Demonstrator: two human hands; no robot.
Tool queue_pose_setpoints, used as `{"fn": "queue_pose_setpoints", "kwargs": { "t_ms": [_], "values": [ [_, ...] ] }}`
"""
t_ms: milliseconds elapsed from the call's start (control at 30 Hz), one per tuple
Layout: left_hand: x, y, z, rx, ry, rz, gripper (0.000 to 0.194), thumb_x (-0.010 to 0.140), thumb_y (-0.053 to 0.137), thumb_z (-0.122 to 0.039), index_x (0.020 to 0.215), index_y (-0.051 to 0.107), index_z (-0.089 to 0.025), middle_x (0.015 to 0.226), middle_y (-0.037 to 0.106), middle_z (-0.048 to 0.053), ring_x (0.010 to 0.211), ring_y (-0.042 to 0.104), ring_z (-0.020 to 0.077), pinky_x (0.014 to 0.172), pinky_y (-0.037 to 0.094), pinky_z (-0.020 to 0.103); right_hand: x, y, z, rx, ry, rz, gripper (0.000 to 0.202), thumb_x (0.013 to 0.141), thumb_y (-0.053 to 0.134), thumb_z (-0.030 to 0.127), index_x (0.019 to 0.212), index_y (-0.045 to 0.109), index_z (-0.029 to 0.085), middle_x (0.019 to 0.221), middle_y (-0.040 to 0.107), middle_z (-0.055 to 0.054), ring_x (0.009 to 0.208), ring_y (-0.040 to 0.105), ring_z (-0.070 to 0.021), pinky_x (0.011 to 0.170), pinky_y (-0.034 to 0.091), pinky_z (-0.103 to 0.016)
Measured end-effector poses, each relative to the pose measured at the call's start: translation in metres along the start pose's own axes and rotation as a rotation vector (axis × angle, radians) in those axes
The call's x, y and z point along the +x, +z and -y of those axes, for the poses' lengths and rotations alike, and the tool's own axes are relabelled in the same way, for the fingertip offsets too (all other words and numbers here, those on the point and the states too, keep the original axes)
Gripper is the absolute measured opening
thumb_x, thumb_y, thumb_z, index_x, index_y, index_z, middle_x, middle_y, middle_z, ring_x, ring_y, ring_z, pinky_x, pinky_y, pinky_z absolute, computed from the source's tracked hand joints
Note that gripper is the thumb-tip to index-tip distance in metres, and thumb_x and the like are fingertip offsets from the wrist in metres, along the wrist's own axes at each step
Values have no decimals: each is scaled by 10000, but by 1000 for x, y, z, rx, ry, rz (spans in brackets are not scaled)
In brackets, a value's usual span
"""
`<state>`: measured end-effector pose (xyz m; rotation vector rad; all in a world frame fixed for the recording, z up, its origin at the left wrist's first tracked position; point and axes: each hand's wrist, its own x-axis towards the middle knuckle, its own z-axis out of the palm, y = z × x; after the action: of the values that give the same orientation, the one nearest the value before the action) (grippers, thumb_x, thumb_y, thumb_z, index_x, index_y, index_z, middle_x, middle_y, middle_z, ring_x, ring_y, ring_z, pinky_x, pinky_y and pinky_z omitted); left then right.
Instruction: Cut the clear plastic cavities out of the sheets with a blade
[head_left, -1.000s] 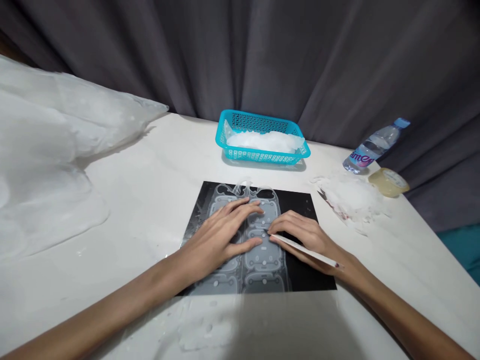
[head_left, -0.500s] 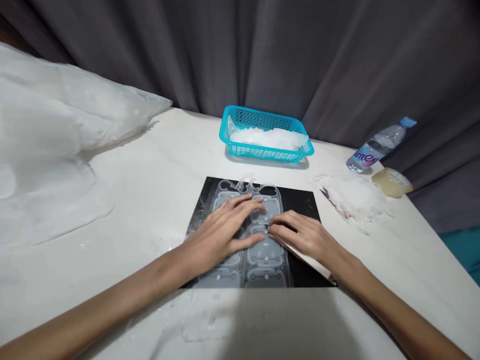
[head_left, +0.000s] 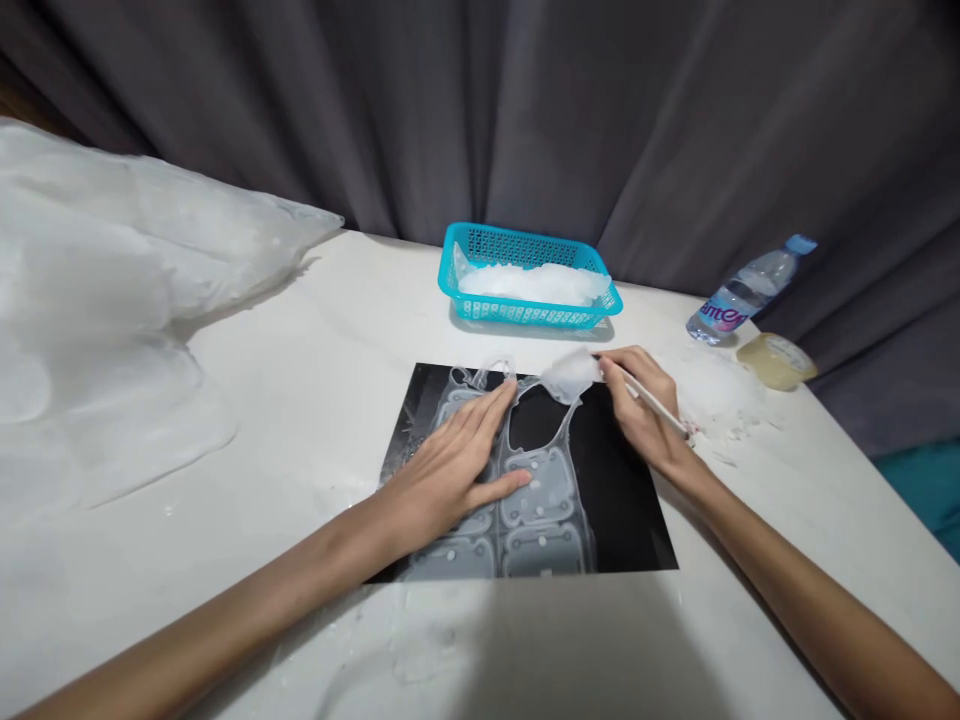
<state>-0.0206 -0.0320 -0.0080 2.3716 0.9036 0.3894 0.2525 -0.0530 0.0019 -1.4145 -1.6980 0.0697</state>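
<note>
A white table runs out in front of me to a dark grey curtain. Nearest me lies a black mat, and on it a sheet of translucent film die-cut into rounded panels; the dark backing makes the pale cut lines easy to read. My left hand lies flat on the sheet with fingers spread and grasps nothing, its weight pinning the film so it cannot slide or lift. Just beyond, at the far end of the mat, my right hand is closed around a thin white stick tool while its fingertips pinch a cut-out film piece, raised clear of the sheet. The bare black window below it matches the piece's outline. Farther right, loose clear scraps are heaped on the table, beside a roll of tape and a water bottle lying on its side. At the back stands a turquoise basket holding more clear pieces, and far left bulges a big white plastic bag.
</note>
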Motion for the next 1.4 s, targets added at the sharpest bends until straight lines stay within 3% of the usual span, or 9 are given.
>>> {"fn": "queue_pose_setpoints", "kwargs": {
  "t_ms": [267, 400, 467, 600, 733, 833, 1033, 1200, 1400],
  "values": [
    [0, -3, -4, -116, 23, -183, 987, 955, 683, -542, 1676, 47, -321, 1696, 317, 133, 1522, 380, 326, 1232, 356, 516, -5, -22, 43, 138, -30, 302, 224, 1047, 581, 300, 1193, 749, 274, 1037, 658, -53, 1004, 642, -215, 942, 521, -376],
    [4, -7, -12, -247, 112, -245, 424, 1033, 607, -356, 1444, 542, -274, 1279, 689, 79, 1161, 651, 240, 1036, 504, 401, -13, -30, 68, 312, -1, 570, 352, 1062, 563, 309, 1406, 635, 321, 978, 646, -19, 851, 650, -164, 813, 556, -304],
    [6, -9, -15, -316, 94, -226, 202, 1052, 562, -335, 1162, 695, -229, 1092, 726, 52, 999, 677, 211, 908, 526, 341, -15, -33, 63, 287, 16, 500, 363, 1063, 561, 315, 1424, 607, 331, 990, 655, -19, 875, 650, -173, 831, 554, -314],
    [8, -13, -18, -408, -104, -246, 262, 1036, 570, -449, 1023, 674, -209, 942, 702, 23, 823, 646, 184, 718, 485, 284, -22, -30, 24, 3, -59, 276, 216, 1069, 528, 257, 1207, 693, 243, 1009, 647, -68, 921, 641, -216, 863, 537, -374],
    [8, -14, -16, -399, -166, -221, 286, 1049, 518, -490, 1028, 614, -221, 855, 659, 1, 694, 592, 159, 653, 446, 279, -28, -30, -8, -262, -267, 422, 395, 1046, 417, 100, 1366, 615, 218, 1032, 622, -112, 948, 605, -266, 811, 550, -428],
    [9, -12, -16, -359, -166, -204, 274, 1052, 502, -488, 1039, 586, -227, 795, 647, -11, 622, 569, 150, 642, 450, 283, -28, -31, -4, -304, -261, 470, 537, 1025, 388, 58, 1512, 498, 255, 1073, 605, -119, 981, 586, -284, 830, 559, -472],
    [10, -8, -17, -321, -144, -251, 259, 1025, 547, -451, 1147, 589, -226, 786, 677, -10, 612, 603, 156, 654, 491, 291, -21, 0, 36, -94, -249, 329, 410, 1039, 601, 371, 1418, 555, 221, 1176, 640, -136, 1101, 627, -289, 926, 570, -460],
    [14, -7, -14, -286, -54, -219, 276, 996, 628, -447, 1175, 629, -237, 1031, 750, 31, 848, 702, 196, 808, 527, 323, -16, 21, 27, -148, -515, 332, 255, 1097, 474, 251, 1250, 636, 128, 950, 733, -110, 866, 679, -232, 804, 568, -385],
    [16, -9, -15, -313, -78, -274, 254, 1011, 614, -447, 993, 706, -211, 957, 760, 22, 872, 703, 208, 829, 523, 327, -16, 20, 19, -93, -536, 354, 215, 1097, 436, 175, 1197, 625, 150, 994, 730, -104, 885, 667, -219, 785, 554, -361]
  ]
}}
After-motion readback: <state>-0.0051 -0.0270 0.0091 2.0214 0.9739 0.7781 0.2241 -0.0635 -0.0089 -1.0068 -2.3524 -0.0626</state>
